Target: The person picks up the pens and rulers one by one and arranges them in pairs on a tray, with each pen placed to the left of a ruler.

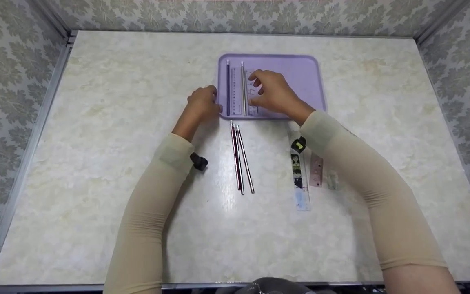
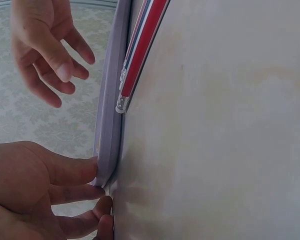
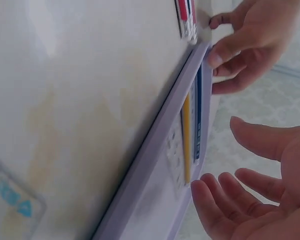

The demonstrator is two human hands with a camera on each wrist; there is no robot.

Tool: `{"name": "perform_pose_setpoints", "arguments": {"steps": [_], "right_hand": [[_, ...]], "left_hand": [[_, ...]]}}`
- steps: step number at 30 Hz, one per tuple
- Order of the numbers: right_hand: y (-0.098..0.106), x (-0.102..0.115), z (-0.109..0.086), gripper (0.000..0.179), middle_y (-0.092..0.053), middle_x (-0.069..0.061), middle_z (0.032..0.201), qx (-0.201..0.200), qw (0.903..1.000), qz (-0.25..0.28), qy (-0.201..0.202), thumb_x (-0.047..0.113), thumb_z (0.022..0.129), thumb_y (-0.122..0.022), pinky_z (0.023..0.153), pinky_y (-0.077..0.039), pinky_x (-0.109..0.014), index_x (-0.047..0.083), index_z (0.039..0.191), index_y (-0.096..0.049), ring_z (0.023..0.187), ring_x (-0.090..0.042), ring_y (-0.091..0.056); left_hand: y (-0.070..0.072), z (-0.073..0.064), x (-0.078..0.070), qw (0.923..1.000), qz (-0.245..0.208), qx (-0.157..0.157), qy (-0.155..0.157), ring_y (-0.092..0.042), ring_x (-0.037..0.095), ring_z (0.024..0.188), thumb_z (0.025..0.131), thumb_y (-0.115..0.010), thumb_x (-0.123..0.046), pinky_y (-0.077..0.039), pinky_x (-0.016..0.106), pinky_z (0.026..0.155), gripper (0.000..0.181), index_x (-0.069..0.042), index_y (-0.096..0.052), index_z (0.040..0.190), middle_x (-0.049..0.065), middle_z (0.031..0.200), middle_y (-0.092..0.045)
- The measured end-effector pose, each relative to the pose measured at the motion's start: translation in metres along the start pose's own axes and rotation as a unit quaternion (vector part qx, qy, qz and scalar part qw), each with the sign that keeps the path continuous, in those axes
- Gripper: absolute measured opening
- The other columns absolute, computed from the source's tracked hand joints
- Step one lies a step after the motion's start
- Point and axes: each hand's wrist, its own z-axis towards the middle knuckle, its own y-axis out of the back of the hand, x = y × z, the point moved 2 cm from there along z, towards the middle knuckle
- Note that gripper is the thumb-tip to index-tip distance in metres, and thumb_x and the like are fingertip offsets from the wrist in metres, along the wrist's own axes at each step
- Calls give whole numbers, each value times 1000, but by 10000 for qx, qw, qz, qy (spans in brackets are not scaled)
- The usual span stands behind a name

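Observation:
My left hand (image 1: pixel 204 102) grips the left rim of the purple tray (image 1: pixel 304 77), near its front corner. In the left wrist view its thumb (image 2: pixel 75 170) presses on the rim. Over the tray, my right hand (image 1: pixel 273 92) is held with its fingers apart and nothing between them. Beneath and beside it lies a clear template with cut-outs (image 3: pixel 175 155). Left of that are a yellow pencil (image 3: pixel 186 140), a clear ruler (image 1: pixel 236 90) and a dark blue pencil (image 1: pixel 228 87), side by side lengthwise in the tray.
Several pencils (image 1: pixel 239 159), one with red and white stripes, lie on the table in front of the tray. Right of them are a clear ruler with cartoon pictures (image 1: pixel 297 175), a pink ruler (image 1: pixel 316 171) and a small pale clear piece (image 1: pixel 333 180) near my right sleeve.

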Motion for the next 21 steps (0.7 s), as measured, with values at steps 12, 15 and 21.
{"name": "perform_pose_setpoints", "arguments": {"steps": [12,15,21], "right_hand": [[-22,16,-41,77,-59,-14,138,763,9945,-237,671,29,80,-87,105,-49,-42,5,144,-51,122,-29,-58],[-29,18,-50,79,-59,-14,138,899,9912,-456,862,33,79,-88,109,-45,-45,6,144,-51,125,-30,-57],[-44,19,-63,94,-54,-10,147,1197,9852,-575,1088,42,73,-91,114,-41,-48,12,149,-47,134,-28,-52]], "left_hand": [[0,0,-2,10000,-30,32,60,-58,34,115,94,-67,-11,-42,50,107,49,-2,-54,140,19,125,-65],[0,0,-1,10000,3,-27,-48,-59,35,113,94,-66,-10,-42,50,106,47,0,-55,138,20,123,-66],[-1,0,1,9994,143,-156,-271,-59,37,109,91,-66,-10,-43,52,103,45,3,-57,133,22,118,-66]]}}
